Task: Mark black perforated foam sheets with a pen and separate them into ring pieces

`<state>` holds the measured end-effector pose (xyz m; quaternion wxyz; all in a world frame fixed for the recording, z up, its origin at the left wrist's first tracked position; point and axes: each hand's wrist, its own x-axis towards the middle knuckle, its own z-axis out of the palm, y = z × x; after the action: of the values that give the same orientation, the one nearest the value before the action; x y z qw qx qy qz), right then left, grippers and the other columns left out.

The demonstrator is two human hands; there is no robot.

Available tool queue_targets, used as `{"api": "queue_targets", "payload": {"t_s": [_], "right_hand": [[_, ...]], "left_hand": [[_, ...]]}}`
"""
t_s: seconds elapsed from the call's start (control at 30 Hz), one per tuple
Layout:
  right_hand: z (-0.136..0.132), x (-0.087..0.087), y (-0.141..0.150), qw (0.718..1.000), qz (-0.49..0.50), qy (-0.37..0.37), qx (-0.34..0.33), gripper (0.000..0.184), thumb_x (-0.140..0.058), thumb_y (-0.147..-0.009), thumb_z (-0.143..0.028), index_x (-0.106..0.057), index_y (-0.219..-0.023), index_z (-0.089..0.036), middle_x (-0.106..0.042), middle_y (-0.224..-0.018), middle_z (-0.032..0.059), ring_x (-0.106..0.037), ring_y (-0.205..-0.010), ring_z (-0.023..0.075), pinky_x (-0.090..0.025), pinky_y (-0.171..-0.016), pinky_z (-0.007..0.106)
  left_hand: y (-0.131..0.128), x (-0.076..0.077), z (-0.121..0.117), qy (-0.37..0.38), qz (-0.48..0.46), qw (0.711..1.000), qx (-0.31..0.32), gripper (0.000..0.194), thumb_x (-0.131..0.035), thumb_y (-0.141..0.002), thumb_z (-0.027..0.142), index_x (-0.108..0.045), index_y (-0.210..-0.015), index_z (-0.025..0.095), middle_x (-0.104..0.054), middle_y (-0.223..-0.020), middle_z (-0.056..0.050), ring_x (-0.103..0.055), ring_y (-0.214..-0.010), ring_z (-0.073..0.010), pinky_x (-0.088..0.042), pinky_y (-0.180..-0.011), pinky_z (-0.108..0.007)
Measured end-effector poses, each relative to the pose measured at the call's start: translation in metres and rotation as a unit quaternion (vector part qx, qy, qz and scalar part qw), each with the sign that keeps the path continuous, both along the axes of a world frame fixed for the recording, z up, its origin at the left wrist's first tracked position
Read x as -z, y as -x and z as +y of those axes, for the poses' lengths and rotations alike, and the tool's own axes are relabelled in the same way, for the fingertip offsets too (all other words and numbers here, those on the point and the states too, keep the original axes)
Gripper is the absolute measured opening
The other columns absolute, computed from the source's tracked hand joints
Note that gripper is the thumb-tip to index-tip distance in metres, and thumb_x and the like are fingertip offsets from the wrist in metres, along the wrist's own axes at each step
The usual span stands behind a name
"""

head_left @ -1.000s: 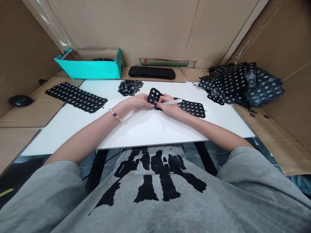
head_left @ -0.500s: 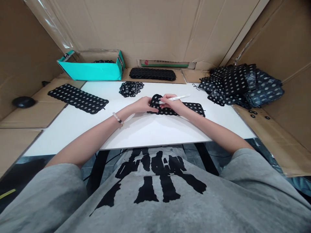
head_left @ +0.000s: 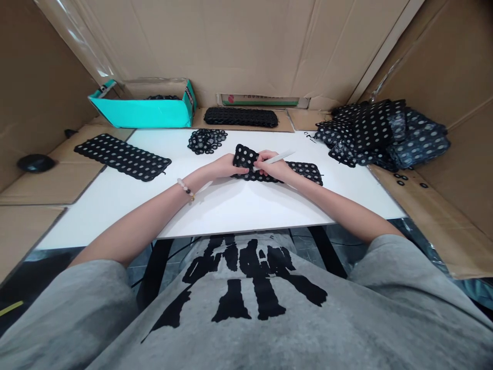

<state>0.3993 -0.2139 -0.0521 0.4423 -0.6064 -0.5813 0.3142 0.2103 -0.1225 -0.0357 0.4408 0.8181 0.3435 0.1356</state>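
Observation:
My left hand point(head_left: 227, 165) grips the left end of a black sheet with pale round dots point(head_left: 243, 155), thumb on top. That end is raised off the white board, while the sheet's right part lies flat behind my right wrist. Between the fingers of my right hand point(head_left: 269, 163) is a slim white pen-like tool point(head_left: 280, 156). Its lower tip meets the dotted sheet close to my left thumb; the exact contact is too small to make out. A heap of small black rings point(head_left: 207, 141) lies just beyond my left hand.
Another dotted sheet point(head_left: 123, 156) rests on the white board point(head_left: 215, 208) at left. Behind stand a turquoise box point(head_left: 142, 113) and a stack of black sheets point(head_left: 241, 116). Piled dotted sheets point(head_left: 375, 128) are at right, near several loose rings point(head_left: 400, 182). A black mouse-like object point(head_left: 36, 163) sits far left.
The held end of the dotted sheet was curled over and now stands flatter and higher. My left thumb has moved up on it, and the white tool has shifted slightly.

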Motion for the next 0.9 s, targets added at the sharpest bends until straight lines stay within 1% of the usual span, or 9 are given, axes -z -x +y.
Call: {"api": "queue_targets", "payload": {"t_s": [0.07,0.23,0.43,0.5,0.6,0.67,0.77,0.83,0.9], "right_hand": [[-0.001,-0.001,0.001,1.0,-0.005,-0.008,0.003,0.025,-0.064,-0.08,-0.024,-0.052,-0.058,-0.019,-0.065,-0.079,0.0009,-0.053,-0.051,0.0092,-0.043,-0.049,0.025],[0.0,0.0,0.0,1.0,0.006,-0.008,0.007,0.026,-0.061,-0.08,-0.024,-0.049,-0.057,-0.021,-0.058,-0.064,-0.0015,-0.052,-0.049,0.011,-0.041,-0.049,0.026],[-0.002,0.0,-0.001,1.0,0.0,0.0,-0.001,0.024,-0.06,-0.081,-0.029,-0.049,-0.06,-0.022,-0.055,-0.056,-0.0031,-0.049,-0.05,0.0122,-0.04,-0.053,0.026],[-0.004,-0.002,0.0,1.0,-0.023,-0.002,-0.003,0.024,-0.059,-0.082,-0.03,-0.049,-0.062,-0.023,-0.055,-0.057,-0.0033,-0.049,-0.053,0.0132,-0.042,-0.058,0.027],[-0.004,-0.001,0.004,0.996,-0.077,-0.048,0.002,0.022,-0.057,-0.081,-0.028,-0.047,-0.062,-0.023,-0.058,-0.069,-0.0011,-0.054,-0.067,0.0159,-0.047,-0.073,0.03],[-0.003,0.001,0.006,0.99,-0.108,-0.085,0.005,0.021,-0.057,-0.08,-0.026,-0.047,-0.063,-0.023,-0.06,-0.078,0.0011,-0.056,-0.079,0.018,-0.047,-0.085,0.033],[0.002,0.006,0.007,0.986,-0.125,-0.113,0.005,0.019,-0.057,-0.081,-0.026,-0.048,-0.065,-0.023,-0.061,-0.086,0.0035,-0.056,-0.088,0.0195,-0.045,-0.092,0.034],[0.004,0.007,0.005,0.986,-0.12,-0.114,0.005,0.019,-0.058,-0.081,-0.027,-0.048,-0.065,-0.023,-0.06,-0.087,0.0036,-0.055,-0.088,0.0193,-0.045,-0.092,0.034],[0.006,0.007,0.002,0.991,-0.095,-0.089,-0.005,0.021,-0.059,-0.081,-0.029,-0.048,-0.064,-0.022,-0.059,-0.082,0.0019,-0.056,-0.081,0.0181,-0.046,-0.086,0.033]], "left_hand": [[-0.002,0.002,0.0,-0.009,-0.007,1.0,-0.007,0.048,-0.086,-0.055,0.046,-0.074,-0.091,0.017,-0.075,-0.092,-0.004,-0.064,-0.096,-0.0269,-0.051,-0.086,-0.034],[-0.005,0.006,0.0,0.017,-0.006,0.999,-0.037,0.039,-0.085,-0.055,0.043,-0.069,-0.079,0.018,-0.072,-0.086,-0.004,-0.062,-0.089,-0.0263,-0.05,-0.08,-0.035],[-0.005,0.005,-0.005,0.071,-0.03,0.996,-0.049,0.036,-0.084,-0.057,0.036,-0.068,-0.083,0.017,-0.072,-0.089,-0.006,-0.063,-0.093,-0.0271,-0.05,-0.084,-0.038],[-0.005,0.005,-0.006,0.105,-0.049,0.992,-0.052,0.037,-0.084,-0.057,0.033,-0.069,-0.086,0.016,-0.073,-0.092,-0.006,-0.064,-0.094,-0.0268,-0.05,-0.087,-0.038],[-0.005,0.007,-0.005,0.158,-0.079,0.983,-0.05,0.039,-0.084,-0.057,0.031,-0.069,-0.09,0.015,-0.075,-0.097,-0.008,-0.065,-0.095,-0.0264,-0.049,-0.09,-0.039],[-0.005,0.006,-0.004,0.179,-0.082,0.98,-0.041,0.04,-0.084,-0.057,0.031,-0.07,-0.09,0.014,-0.075,-0.097,-0.009,-0.066,-0.093,-0.026,-0.05,-0.089,-0.039],[-0.003,0.002,-0.001,0.185,-0.069,0.98,0.002,0.04,-0.086,-0.058,0.033,-0.072,-0.091,0.015,-0.075,-0.097,-0.009,-0.066,-0.093,-0.0258,-0.05,-0.087,-0.038],[-0.001,-0.002,0.001,0.173,-0.059,0.983,0.031,0.041,-0.085,-0.059,0.035,-0.073,-0.093,0.016,-0.076,-0.099,-0.009,-0.065,-0.095,-0.0262,-0.051,-0.088,-0.037],[0.001,-0.006,0.002,0.155,-0.044,0.986,0.046,0.041,-0.085,-0.058,0.034,-0.074,-0.094,0.017,-0.076,-0.1,-0.008,-0.065,-0.098,-0.0268,-0.051,-0.088,-0.036]]}}
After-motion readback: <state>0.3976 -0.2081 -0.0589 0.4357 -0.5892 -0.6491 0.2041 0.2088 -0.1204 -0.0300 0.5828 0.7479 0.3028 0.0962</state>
